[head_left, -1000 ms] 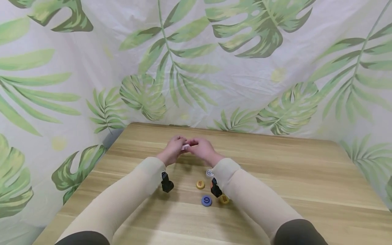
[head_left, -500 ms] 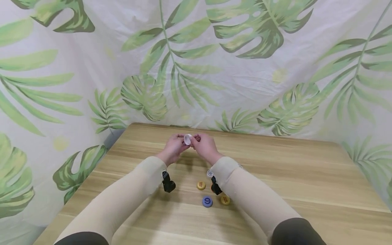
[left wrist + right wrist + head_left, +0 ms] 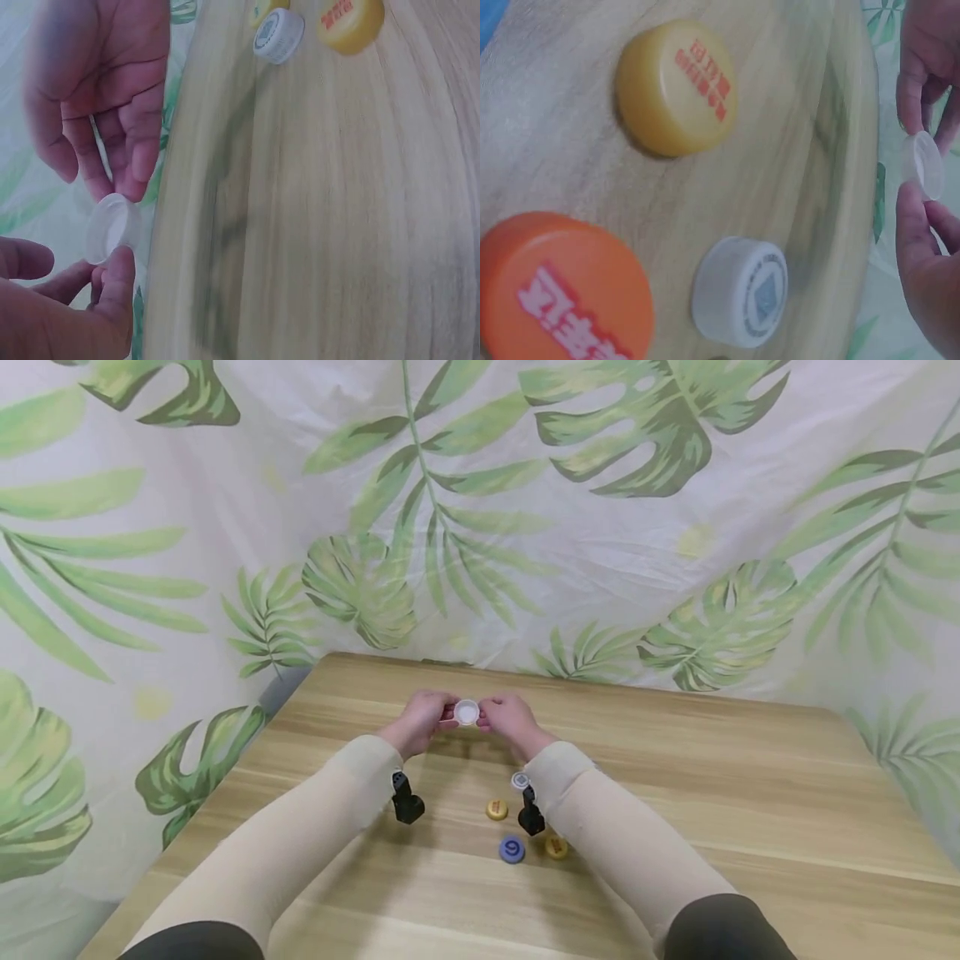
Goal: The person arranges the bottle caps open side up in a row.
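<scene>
White cap (image 3: 467, 712) between both hands (image 3: 423, 722), held above wooden table (image 3: 675, 777).

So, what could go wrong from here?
1. Drop: only fingertips of the left hand and right hand hold the translucent cap above the table. A slip could send it falling, perhaps rolling off.
2. Bump: in the head view, the white cap sits right by the right sleeve and its black wrist camera. Lowering that arm might knock it.
</scene>
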`<action>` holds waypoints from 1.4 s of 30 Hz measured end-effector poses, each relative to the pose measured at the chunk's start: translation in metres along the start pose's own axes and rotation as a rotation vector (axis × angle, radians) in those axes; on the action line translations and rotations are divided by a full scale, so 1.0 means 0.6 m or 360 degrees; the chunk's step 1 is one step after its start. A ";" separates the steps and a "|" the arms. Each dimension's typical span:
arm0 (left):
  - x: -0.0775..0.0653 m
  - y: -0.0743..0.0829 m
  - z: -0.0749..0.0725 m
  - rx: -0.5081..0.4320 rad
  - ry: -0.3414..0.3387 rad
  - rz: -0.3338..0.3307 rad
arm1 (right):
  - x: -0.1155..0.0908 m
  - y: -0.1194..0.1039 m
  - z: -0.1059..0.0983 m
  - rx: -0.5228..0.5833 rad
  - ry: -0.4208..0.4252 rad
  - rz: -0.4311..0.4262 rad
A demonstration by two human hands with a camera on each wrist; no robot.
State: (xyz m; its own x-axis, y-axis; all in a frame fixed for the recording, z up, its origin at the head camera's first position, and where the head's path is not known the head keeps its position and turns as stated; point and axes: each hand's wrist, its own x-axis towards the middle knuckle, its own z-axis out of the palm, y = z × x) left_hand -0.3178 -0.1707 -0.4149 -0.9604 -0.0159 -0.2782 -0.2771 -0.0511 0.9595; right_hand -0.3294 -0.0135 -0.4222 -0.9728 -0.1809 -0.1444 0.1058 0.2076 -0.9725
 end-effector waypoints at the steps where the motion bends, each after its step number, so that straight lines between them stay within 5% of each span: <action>1: 0.001 -0.001 -0.002 -0.0016 -0.0009 -0.0010 | 0.001 0.001 0.000 0.0055 -0.0026 0.0031; 9: 0.004 -0.006 -0.003 0.0037 -0.0048 -0.0085 | 0.005 0.015 0.003 0.0281 -0.0149 0.0182; 21: 0.005 -0.018 -0.004 0.0151 -0.0123 -0.0206 | 0.009 0.029 0.006 0.0150 -0.0259 0.0311; 28: 0.012 -0.038 -0.010 0.0198 -0.0151 -0.0172 | 0.011 0.032 0.006 0.0093 -0.0293 0.0393; 31: 0.014 -0.045 -0.014 0.0350 -0.0184 -0.0111 | 0.011 0.031 0.006 0.0072 -0.0299 0.0400; 38: 0.022 -0.053 -0.018 0.1017 -0.0212 0.0121 | 0.011 0.030 0.004 0.0054 -0.0308 0.0389; 42: 0.028 -0.052 -0.022 0.1214 -0.0229 0.0239 | 0.010 0.030 0.004 0.0063 -0.0318 0.0399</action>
State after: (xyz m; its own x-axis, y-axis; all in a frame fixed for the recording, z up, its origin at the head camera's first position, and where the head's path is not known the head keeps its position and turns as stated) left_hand -0.3246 -0.1826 -0.4502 -0.9691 0.1634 -0.1845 -0.0379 0.6409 0.7667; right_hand -0.3329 -0.0132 -0.4408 -0.8563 -0.3148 -0.4095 0.3485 0.2329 -0.9079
